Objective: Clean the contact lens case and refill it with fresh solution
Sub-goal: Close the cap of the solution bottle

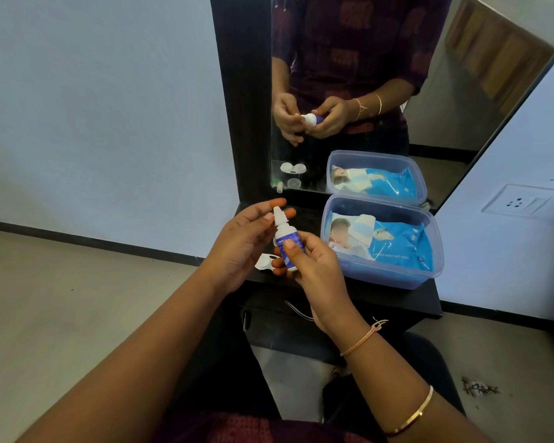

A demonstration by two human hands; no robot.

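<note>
A white nozzle and a blue-violet label with white lettering are seen on the small plastic solution bottle. The flat plastic contact lens case is white. The rectangular plastic tub is tinted translucent blue, and the wet-wipes packet inside is printed bright blue and white. The bench is black.

Solution bottle, centre of frame: white plastic, smooth, with a glossy blue printed label.
Contact lens case: pale translucent plastic, smooth.
Storage box, right of centre: clear bluish plastic, faintly frosted walls.
Wet-wipes pack: blue plastic film, glossy, creased.
Mirror, upper centre: glass, bright and reflective.
Mirror frame: dark board, smooth, low sheen.
Surface: dark board, smooth, matt.
Wall: painted, matt.
Floor: pale, smooth, dull sheen.
Bangle, lower right: gold-coloured metal, polished.
Wrist cord: tan thread, matt.
Switch plate: white plastic, glossy.
Garment: printed cloth, matt.
</note>
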